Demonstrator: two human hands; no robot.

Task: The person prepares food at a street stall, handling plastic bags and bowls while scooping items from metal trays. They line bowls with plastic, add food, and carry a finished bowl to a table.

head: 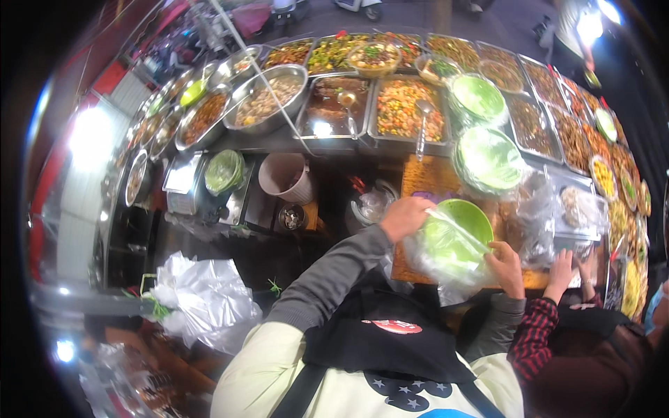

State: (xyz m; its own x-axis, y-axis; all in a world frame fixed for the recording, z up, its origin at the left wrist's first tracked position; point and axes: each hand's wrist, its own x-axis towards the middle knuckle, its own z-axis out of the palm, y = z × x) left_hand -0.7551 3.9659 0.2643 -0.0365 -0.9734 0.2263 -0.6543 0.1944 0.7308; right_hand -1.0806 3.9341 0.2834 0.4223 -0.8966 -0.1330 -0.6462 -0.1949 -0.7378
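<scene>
A light green plastic bowl [474, 218] tilts over the wooden board in front of me. Clear plastic film, which looks like a thin bag [436, 256], covers its near part. At the bowl's left, my left hand [408, 217] pinches the upper edge of this bag. My right hand [506, 266] grips the other end of the edge, to the right of the bowl, so the edge runs taut across the bowl between them. Just beyond are two stacks of green bowls in clear plastic, a nearer one [488, 159] and a farther one [478, 98].
Metal trays of cooked food, such as a diced mix [407, 107], line the counter's far side. A co-worker's hands [562, 271] are close on my right, beside bagged goods [533, 224]. A pinkish bin [286, 177] and a bundle of white plastic bags [204, 298] are at left.
</scene>
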